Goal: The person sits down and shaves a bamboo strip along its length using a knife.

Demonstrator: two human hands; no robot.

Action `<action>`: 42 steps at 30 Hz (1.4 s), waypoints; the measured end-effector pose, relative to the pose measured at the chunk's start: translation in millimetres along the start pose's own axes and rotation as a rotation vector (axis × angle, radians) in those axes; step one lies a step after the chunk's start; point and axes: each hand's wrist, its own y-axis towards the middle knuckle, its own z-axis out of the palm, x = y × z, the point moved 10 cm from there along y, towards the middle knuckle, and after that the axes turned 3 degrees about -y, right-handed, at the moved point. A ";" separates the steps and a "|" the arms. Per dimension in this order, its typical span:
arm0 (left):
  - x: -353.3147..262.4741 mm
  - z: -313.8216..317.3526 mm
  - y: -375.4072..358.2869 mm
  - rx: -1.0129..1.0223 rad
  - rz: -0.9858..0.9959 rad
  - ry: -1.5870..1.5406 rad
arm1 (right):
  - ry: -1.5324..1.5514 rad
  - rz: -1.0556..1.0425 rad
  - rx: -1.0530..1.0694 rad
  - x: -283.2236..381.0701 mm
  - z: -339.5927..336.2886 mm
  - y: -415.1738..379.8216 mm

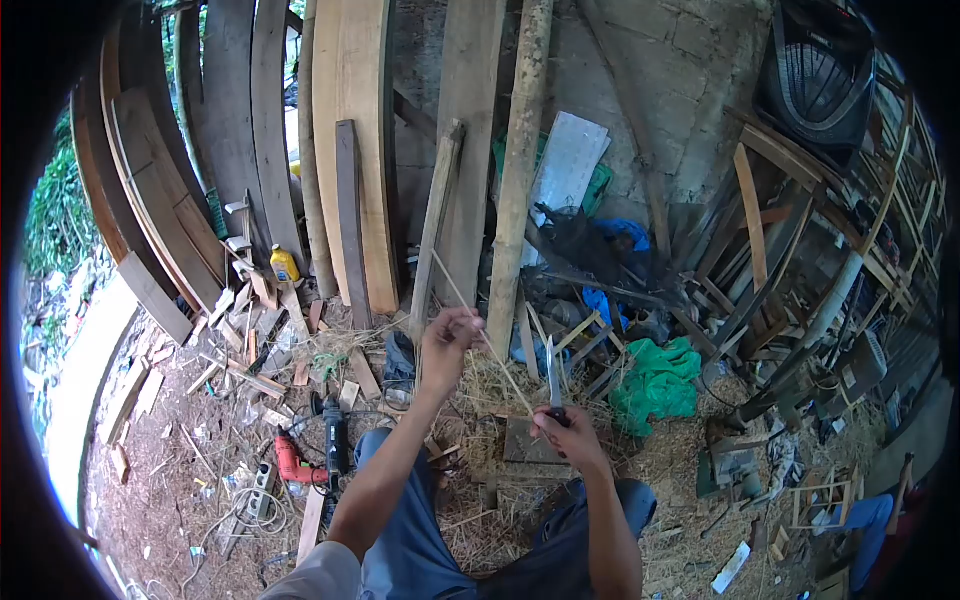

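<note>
A thin pale strip [508, 372] slants from upper left down to the right between my two hands. My left hand [449, 345] is closed on it, with fingers pinched together around its upper part. In my right hand [572, 438] is the dark handle of a knife [554, 378], whose blade points up. The lower end of the strip meets the fingers of my right hand beside the handle. Below the hands, a small wooden block [533, 442] lies between my knees among shavings.
A red drill [294, 462], a dark power tool [335, 440] and a power strip [261, 490] lie at left. Planks [350, 150] and a pole [518, 180] stand ahead. A green bag [655, 385] lies at right. Another person's leg [872, 525] shows at lower right.
</note>
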 end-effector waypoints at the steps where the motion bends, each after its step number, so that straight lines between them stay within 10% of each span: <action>1: 4.5 4.5 -4.5 0.006 -0.001 0.002 | 0.026 -0.023 0.014 0.6 1.9 0.6; 8: 58.4 54.5 -65.0 0.245 -0.202 0.012 | 0.089 -0.063 -0.051 -3.4 -1.9 3.0; 11: 36.5 47.7 -74.1 0.094 -0.146 0.465 | 0.131 -0.034 -0.073 -1.1 -5.1 -1.5; 13: -62.3 54.3 -77.4 -0.222 0.573 0.943 | 0.072 -0.036 -0.056 3.6 -8.0 -2.9; 17: -94.0 84.6 -65.2 0.230 0.861 1.384 | -0.020 -0.011 0.034 10.2 -13.0 -11.2; 19: -59.8 77.2 -62.5 0.721 0.789 1.282 | 0.197 0.003 0.082 6.0 -17.7 -15.5; 24: -50.6 51.4 -87.2 0.846 0.363 1.109 | 0.574 -0.026 0.098 0.6 -44.8 -13.4; 31: -58.2 56.6 -132.6 0.674 0.322 0.840 | 0.570 -0.361 -0.151 49.8 -68.3 -39.2; 34: -23.9 39.4 -160.5 0.486 -0.359 0.575 | 0.567 -0.420 -0.257 53.5 -70.9 -51.7; 42: -6.2 36.7 -193.0 0.401 -0.452 0.360 | 0.625 -0.505 -0.301 78.0 -66.4 -70.8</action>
